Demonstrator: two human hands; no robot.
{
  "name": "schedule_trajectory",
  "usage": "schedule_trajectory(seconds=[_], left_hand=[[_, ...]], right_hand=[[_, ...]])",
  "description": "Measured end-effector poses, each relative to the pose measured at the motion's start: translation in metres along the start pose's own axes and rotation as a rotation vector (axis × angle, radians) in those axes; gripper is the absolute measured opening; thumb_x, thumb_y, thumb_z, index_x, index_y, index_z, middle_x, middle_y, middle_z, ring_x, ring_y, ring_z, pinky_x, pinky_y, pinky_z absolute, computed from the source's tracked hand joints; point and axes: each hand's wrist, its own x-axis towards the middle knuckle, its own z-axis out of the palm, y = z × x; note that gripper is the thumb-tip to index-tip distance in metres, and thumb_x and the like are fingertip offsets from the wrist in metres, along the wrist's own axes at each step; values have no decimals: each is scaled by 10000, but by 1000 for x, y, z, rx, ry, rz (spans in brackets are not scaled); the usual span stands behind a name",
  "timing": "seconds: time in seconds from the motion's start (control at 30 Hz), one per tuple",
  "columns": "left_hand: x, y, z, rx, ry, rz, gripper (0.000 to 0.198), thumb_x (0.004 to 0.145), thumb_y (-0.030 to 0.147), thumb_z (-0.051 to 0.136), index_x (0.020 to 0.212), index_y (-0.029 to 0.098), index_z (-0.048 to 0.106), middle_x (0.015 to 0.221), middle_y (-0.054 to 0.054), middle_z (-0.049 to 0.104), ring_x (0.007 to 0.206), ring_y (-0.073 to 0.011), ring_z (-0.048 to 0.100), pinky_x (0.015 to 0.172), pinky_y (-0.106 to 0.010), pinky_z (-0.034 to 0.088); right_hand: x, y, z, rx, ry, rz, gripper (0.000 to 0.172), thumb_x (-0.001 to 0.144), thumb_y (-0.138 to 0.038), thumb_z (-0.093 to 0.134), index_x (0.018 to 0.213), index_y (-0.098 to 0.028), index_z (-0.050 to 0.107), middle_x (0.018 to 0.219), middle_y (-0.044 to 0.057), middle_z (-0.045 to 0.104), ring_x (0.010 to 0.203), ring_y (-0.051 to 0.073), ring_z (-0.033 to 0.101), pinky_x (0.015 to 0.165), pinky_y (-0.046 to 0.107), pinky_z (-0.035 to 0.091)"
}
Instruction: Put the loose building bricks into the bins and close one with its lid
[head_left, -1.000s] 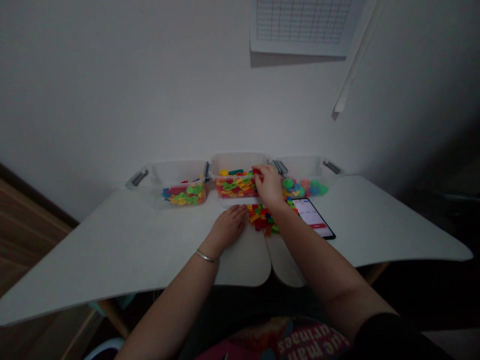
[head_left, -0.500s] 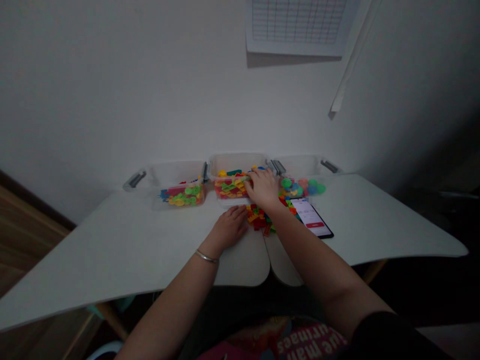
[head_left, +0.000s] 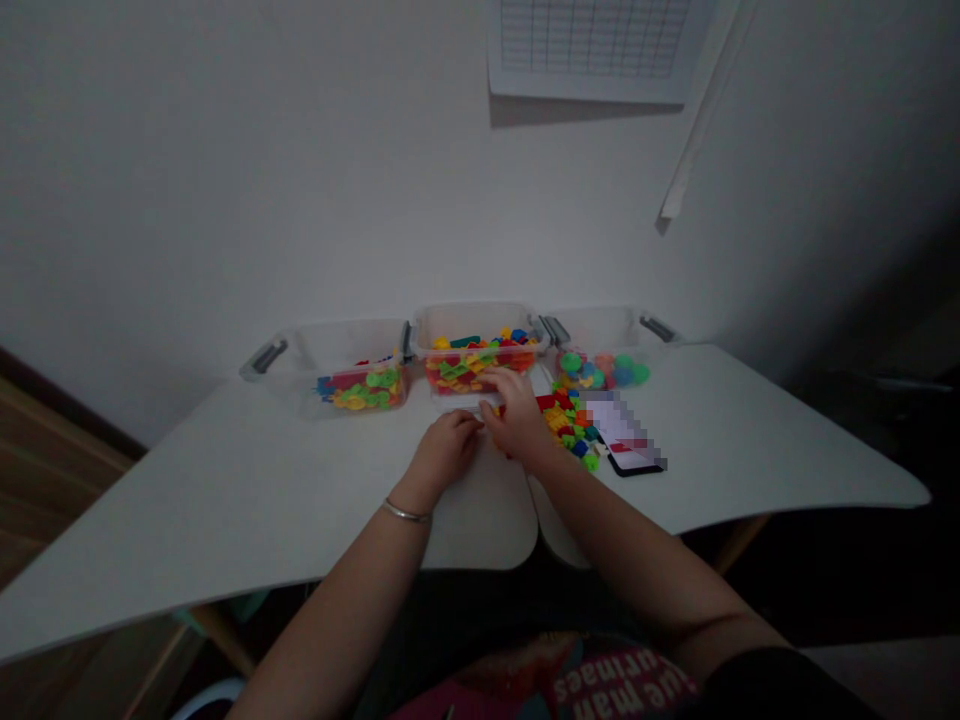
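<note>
My left hand [head_left: 442, 452] rests on the white table [head_left: 262, 500] just in front of the middle clear tub [head_left: 474, 362], its fingers curled together and touching my right hand. My right hand [head_left: 511, 412] lies beside it, palm down with fingers bent, over the left edge of a loose pile of coloured plastic bricks [head_left: 568, 422]. Whether either hand has a brick in it is hidden. The middle tub is full of red, yellow, green and blue pieces.
A left tub [head_left: 352, 375] with coloured pieces and a right tub [head_left: 604, 355] with round green and blue pieces stand against the wall. A phone [head_left: 626, 440] lies right of the brick pile. A ruled paper chart [head_left: 592, 45] hangs on the wall.
My right hand has drawn back from the middle tub to the table beside my left hand. The brick pile now shows to its right.
</note>
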Motion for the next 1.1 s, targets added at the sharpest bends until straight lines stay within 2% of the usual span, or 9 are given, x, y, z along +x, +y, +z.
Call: schedule_trajectory(seconds=[0.13,0.23,0.47,0.67,0.77,0.93,1.1], left_hand=[[-1,-3,0,-5,23,-25,259,832,75,497,989,144,692,1008,-120,653,952,-213,613,907,-399,521],[-2,-4,0,-6,40,-24,288,826,73,499,1022,163,689,1034,-107,653,962,-206,617,922,-391,519],[-3,-3,-3,89,56,-88,276,836,137,535,1053,184,698,1113,-112,673,1006,-238,624,939,-424,502],[-3,-2,-6,133,-10,-125,241,835,148,545,1014,188,701,1003,-102,721,951,-261,649,902,-432,496],[-3,0,-8,147,-17,-139,251,846,163,535,1043,182,688,1021,-104,722,948,-265,654,890,-426,498],[-3,0,-8,141,8,-177,288,839,175,550,1105,174,659,1041,-107,716,948,-259,656,894,-413,501],[-4,-7,-2,42,65,-162,316,816,135,559,1123,163,628,1079,-103,694,990,-244,640,926,-407,500]], right_hand=[[-20,1,2,-133,-172,51,334,833,-189,526,1152,-175,624,1221,111,615,1160,260,513,1017,427,407],[-29,4,1,-258,-238,82,334,836,-191,536,1157,-176,629,1248,125,604,1167,285,500,1008,461,398],[-35,9,1,-407,-236,96,307,853,-251,545,1144,-193,624,1122,124,648,1016,286,559,917,442,432],[-37,10,3,-423,-287,72,340,835,-261,580,1165,-190,617,1128,120,648,1044,305,537,937,451,419],[-38,10,4,-412,-294,39,357,822,-238,586,1176,-192,615,1154,122,637,1061,301,522,944,446,414],[-39,8,3,-405,-299,27,354,802,-233,598,1152,-193,632,1124,130,629,1054,299,508,941,455,405],[-39,9,3,-407,-313,3,304,819,-195,575,1114,-174,648,1093,125,621,1038,280,509,943,437,403]])
